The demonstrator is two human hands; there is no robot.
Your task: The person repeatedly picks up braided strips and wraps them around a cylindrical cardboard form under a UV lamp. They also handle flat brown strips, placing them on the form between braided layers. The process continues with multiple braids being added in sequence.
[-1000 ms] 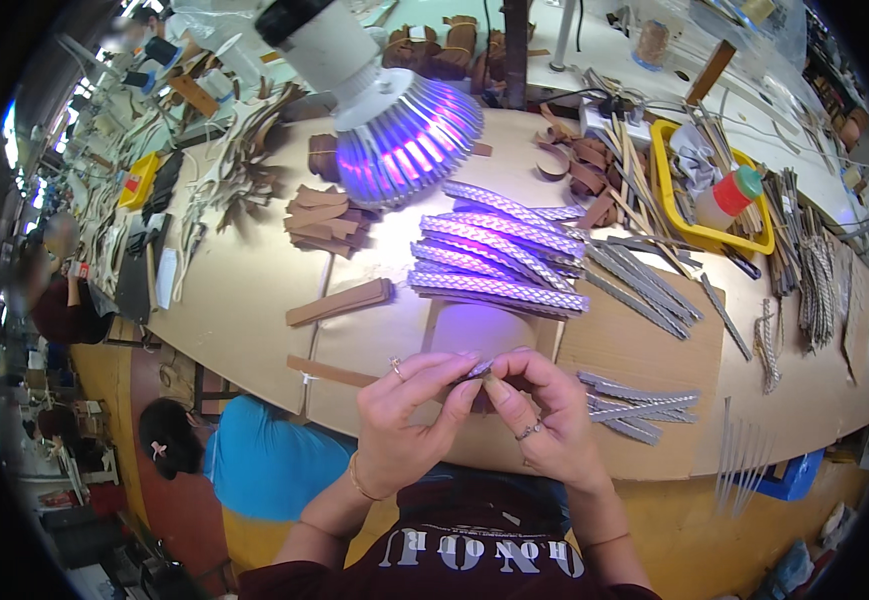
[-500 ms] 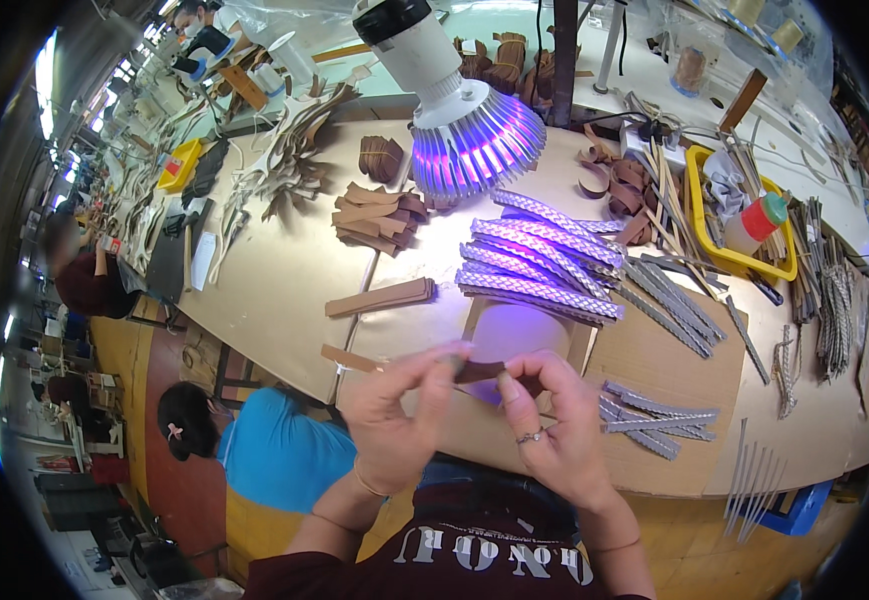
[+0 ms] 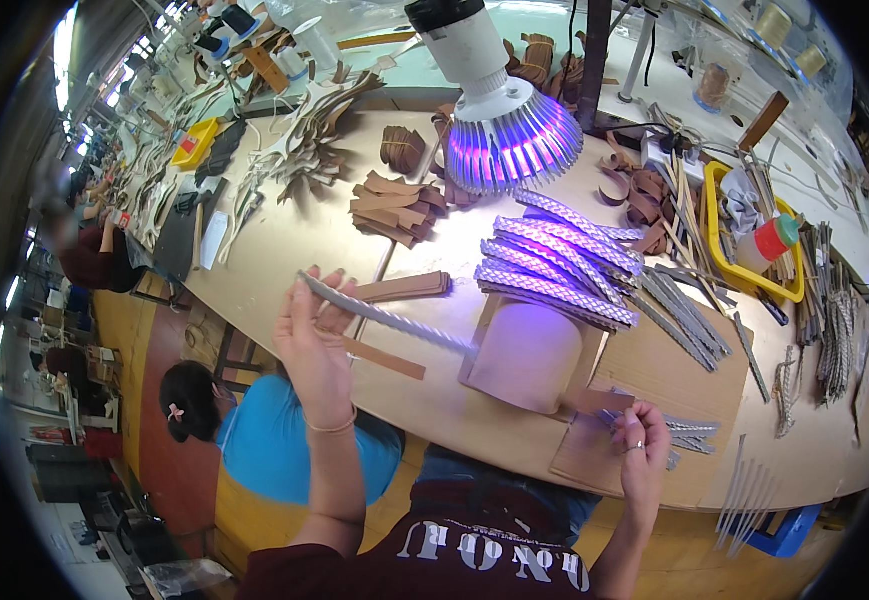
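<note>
Raised at the left, my left hand pinches one end of a grey braided strip. That strip slants down to the right, toward a tan board with a rounded edge. Well to the right, my right hand is closed on a short brown strip, just over a small group of grey braided strips. A single brown strip lies beside my left wrist, and a neat stack of brown strips is behind it. Under the lamp rests a pile of braided strips.
A lamp with violet light hangs low over the pile. Brown strip bundles lie behind. At right stands a yellow tray holding a green-capped bottle. A person in blue sits close at the left table edge.
My hands were together on a brown strip and have parted. The left moved up and left, now with a braided strip; the right moved right and down with a brown strip.
</note>
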